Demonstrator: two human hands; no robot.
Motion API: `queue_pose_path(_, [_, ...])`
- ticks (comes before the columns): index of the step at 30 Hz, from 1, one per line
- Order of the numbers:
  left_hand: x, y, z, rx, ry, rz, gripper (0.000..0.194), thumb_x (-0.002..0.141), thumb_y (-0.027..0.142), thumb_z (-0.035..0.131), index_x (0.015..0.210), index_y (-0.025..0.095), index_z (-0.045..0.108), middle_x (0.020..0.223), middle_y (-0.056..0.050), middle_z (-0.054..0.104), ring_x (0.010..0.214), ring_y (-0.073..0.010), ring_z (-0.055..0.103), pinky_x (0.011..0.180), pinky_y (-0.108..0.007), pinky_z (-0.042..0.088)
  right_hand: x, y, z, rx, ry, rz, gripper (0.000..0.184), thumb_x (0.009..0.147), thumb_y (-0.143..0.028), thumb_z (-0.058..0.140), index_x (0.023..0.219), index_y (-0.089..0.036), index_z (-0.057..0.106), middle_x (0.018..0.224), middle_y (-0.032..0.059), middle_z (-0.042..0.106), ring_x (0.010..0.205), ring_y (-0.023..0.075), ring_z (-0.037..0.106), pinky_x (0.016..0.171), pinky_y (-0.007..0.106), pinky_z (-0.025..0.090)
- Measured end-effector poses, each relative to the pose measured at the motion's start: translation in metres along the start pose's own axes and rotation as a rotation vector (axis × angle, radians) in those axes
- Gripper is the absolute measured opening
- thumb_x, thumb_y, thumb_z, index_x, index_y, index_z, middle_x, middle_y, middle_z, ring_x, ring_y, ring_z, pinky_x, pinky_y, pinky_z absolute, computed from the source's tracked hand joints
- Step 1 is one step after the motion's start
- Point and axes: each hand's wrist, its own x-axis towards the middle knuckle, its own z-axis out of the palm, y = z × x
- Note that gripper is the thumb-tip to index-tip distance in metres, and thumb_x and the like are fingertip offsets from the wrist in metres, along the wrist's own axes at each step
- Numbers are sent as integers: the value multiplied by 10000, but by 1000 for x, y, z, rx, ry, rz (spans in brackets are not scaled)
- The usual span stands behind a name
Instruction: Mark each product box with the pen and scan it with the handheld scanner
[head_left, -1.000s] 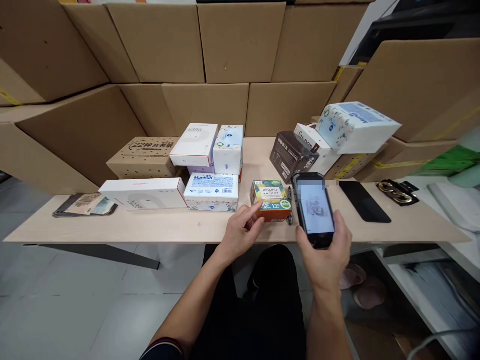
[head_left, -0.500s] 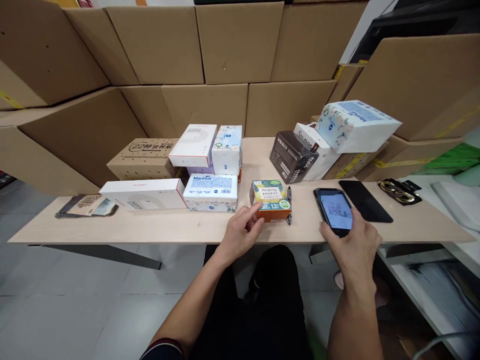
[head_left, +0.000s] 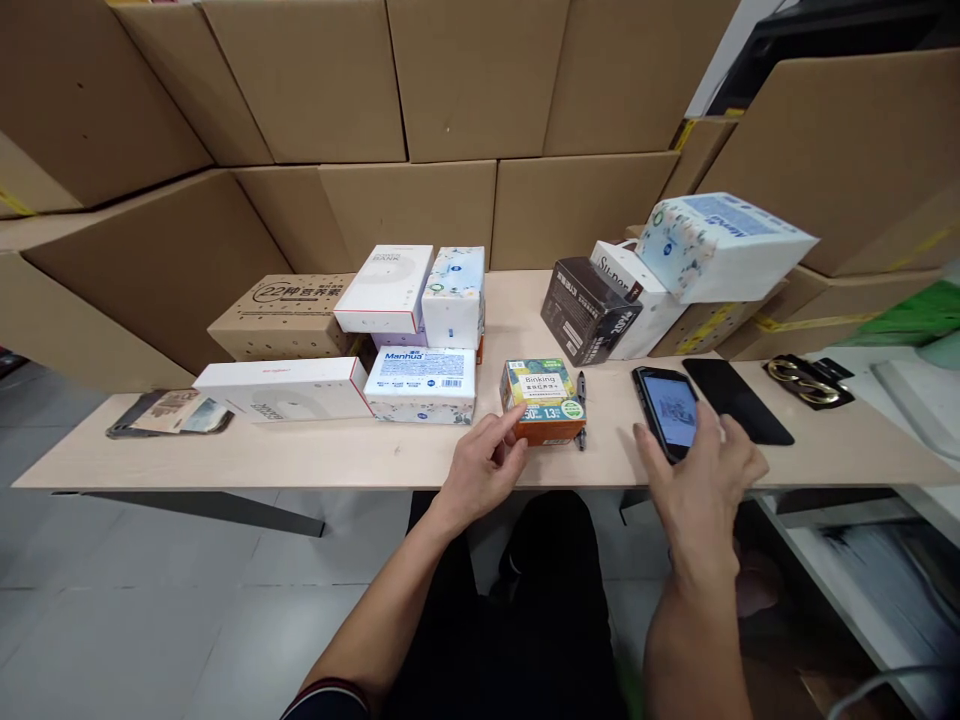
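My left hand [head_left: 484, 468] rests in front of a small orange and green Binking box [head_left: 544, 405], its index finger stretched out to touch the box's front left. The thumb stands apart and the other fingers are partly curled. A dark pen [head_left: 581, 395] lies along the box's right side, partly hidden by it. My right hand [head_left: 697, 475] is over the lower end of a phone [head_left: 671, 408] with a lit screen. Its thumb and fingers are spread, with none closed round the phone. To the phone's right lies a flat black slab [head_left: 736, 400].
White power bank boxes [head_left: 386, 290], tissue packs [head_left: 421, 385] and a brown carton [head_left: 281, 310] stand at the left. A dark box [head_left: 589, 310] and another tissue pack [head_left: 724, 248] are at the back right. Cardboard boxes [head_left: 450, 80] wall the rear of the table [head_left: 315, 460].
My right thumb and fingers have opened away from the phone, and the hand has shifted slightly. The left hand stays at the Binking box. The view has shifted a little.
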Motion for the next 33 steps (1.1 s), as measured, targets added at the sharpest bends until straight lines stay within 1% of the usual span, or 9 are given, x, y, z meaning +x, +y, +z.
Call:
queue_pose_path(4, [-2, 1, -2, -28, 12, 40, 562, 908, 115, 531, 1449, 266, 521, 793, 22, 548, 609, -79, 467, 566, -197, 418, -13, -60, -6, 210, -145, -189, 784, 906, -652, 535, 1513, -177, 390, 1363, 211, 520, 1267, 348, 497, 1011, 554, 476])
queue_pose_path(8, [-6, 2, -3, -73, 120, 63, 516, 887, 111, 521, 1386, 232, 571, 749, 32, 534, 593, -75, 461, 547, -186, 419, -27, -108, 5, 136, -222, -284, 789, 911, -667, 504, 1523, -187, 374, 1358, 234, 484, 1157, 354, 525, 878, 533, 534])
queue_pose_path(13, [-9, 3, -5, -70, 229, 110, 418, 834, 90, 508, 1218, 196, 636, 683, 46, 510, 546, -72, 453, 516, -182, 403, -27, -116, 20, 98, -165, -227, 722, 886, -601, 580, 1442, -151, 481, 1246, 219, 500, 1067, 342, 540, 834, 547, 544])
queue_pose_path(17, [-10, 5, -8, -45, 210, 180, 211, 775, 72, 483, 855, 182, 645, 615, 36, 523, 490, -74, 445, 482, -202, 364, -11, -110, 3, 241, -93, -233, 715, 836, -502, 657, 1438, -159, 478, 1247, 181, 509, 1133, 327, 557, 929, 535, 541])
queue_pose_path(21, [-8, 5, -7, -27, 88, 238, 176, 710, 66, 484, 714, 186, 612, 564, 38, 540, 445, -69, 423, 462, -208, 335, 15, -124, -27, 416, -53, -415, 723, 828, -415, 665, 1468, -189, 415, 1304, 157, 525, 1225, 296, 558, 1037, 515, 501])
queue_pose_path(23, [-8, 5, -5, -10, 47, 257, 177, 676, 68, 491, 709, 189, 616, 558, 40, 549, 447, -75, 433, 468, -211, 342, 30, -139, -30, 500, -87, -544, 725, 819, -390, 668, 1464, -188, 406, 1337, 158, 522, 1267, 300, 542, 1064, 525, 487])
queue_pose_path(26, [-7, 4, -3, 22, 34, 262, 199, 662, 67, 493, 728, 187, 637, 567, 33, 578, 461, -88, 471, 483, -216, 367, 50, -163, -13, 653, -206, -714, 747, 797, -365, 673, 1470, -211, 387, 1367, 151, 514, 1299, 299, 519, 1095, 538, 470])
queue_pose_path(29, [-6, 5, -4, 45, 11, 239, 214, 690, 64, 485, 752, 181, 653, 588, 24, 603, 465, -89, 491, 484, -212, 381, 62, -181, 17, 765, -366, -789, 740, 790, -335, 687, 1465, -240, 398, 1379, 147, 491, 1322, 286, 502, 1118, 515, 459])
queue_pose_path(33, [-6, 7, -5, 41, -18, 230, 214, 699, 60, 475, 746, 176, 649, 615, 9, 628, 495, -98, 531, 504, -214, 407, 63, -185, 44, 678, -331, -762, 523, 861, -359, 657, 1356, -234, 544, 1421, 163, 429, 1351, 342, 444, 1124, 573, 425])
